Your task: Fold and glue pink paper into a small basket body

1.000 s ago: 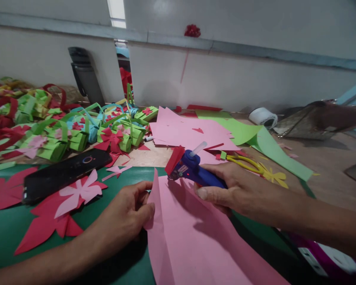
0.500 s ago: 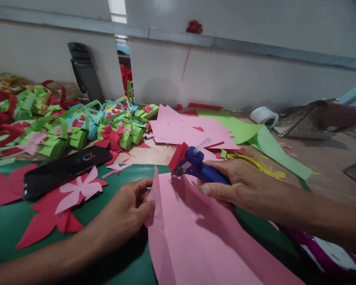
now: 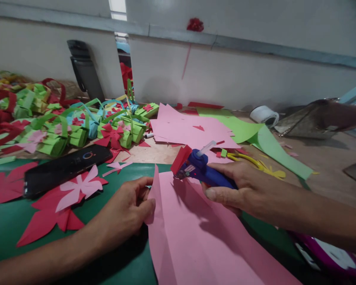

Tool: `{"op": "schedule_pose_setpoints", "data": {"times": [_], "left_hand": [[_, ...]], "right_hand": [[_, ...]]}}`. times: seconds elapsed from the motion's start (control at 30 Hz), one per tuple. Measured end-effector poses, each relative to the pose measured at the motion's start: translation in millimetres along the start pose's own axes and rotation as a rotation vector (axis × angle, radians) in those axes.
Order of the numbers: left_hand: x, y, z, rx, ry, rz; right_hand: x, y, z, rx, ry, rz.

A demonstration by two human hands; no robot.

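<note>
Head camera, far left: green, blue and red paper baskets [image 3: 55, 142] heaped along the back, some bearing paper flowers.
Smartphone [image 3: 65, 168]: black, lying aslant just in front of the baskets.
Cut flowers: a pink paper flower [image 3: 78, 187] rests on red paper petals [image 3: 46, 227], over the green table cover [image 3: 6, 233].
Bottle: a dark bottle [image 3: 87, 73] stands behind, against the white wall panel [image 3: 225, 75].
Left hand [image 3: 133, 209]: thumb and fingers pinch the raised left edge of the pink paper sheet.
Pink paper sheet [image 3: 201, 245]: central, creased along its left side, running toward the wearer.
Hot glue gun [image 3: 200, 166]: blue, its red front over the sheet's far end; whether the nozzle touches, I cannot tell.
Right hand [image 3: 234, 184]: wrapped around the glue gun's handle.
Far right: light-green paper [image 3: 234, 126], a white roll [image 3: 264, 115] and a handbag [image 3: 308, 120].
</note>
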State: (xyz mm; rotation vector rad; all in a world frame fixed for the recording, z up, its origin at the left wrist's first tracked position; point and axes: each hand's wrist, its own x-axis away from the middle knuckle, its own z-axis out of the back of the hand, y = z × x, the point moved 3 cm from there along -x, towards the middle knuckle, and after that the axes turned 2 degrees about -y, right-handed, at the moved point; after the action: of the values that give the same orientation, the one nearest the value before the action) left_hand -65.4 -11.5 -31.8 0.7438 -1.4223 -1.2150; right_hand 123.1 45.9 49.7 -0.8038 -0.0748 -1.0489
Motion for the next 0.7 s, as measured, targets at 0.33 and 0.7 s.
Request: {"op": "schedule_pose_setpoints", "data": {"times": [0.33,0.7], "left_hand": [[3.4,-0.1,0.8,-0.085,0.008,0.031],[3.2,-1.2,0.9,-0.036,0.016,0.018]], "right_hand": [[6.5,5.7,-1.2,0.043,-0.011,0.035],[18.3,8.2,-5.7,0.104,-0.054,-0.025]]}}
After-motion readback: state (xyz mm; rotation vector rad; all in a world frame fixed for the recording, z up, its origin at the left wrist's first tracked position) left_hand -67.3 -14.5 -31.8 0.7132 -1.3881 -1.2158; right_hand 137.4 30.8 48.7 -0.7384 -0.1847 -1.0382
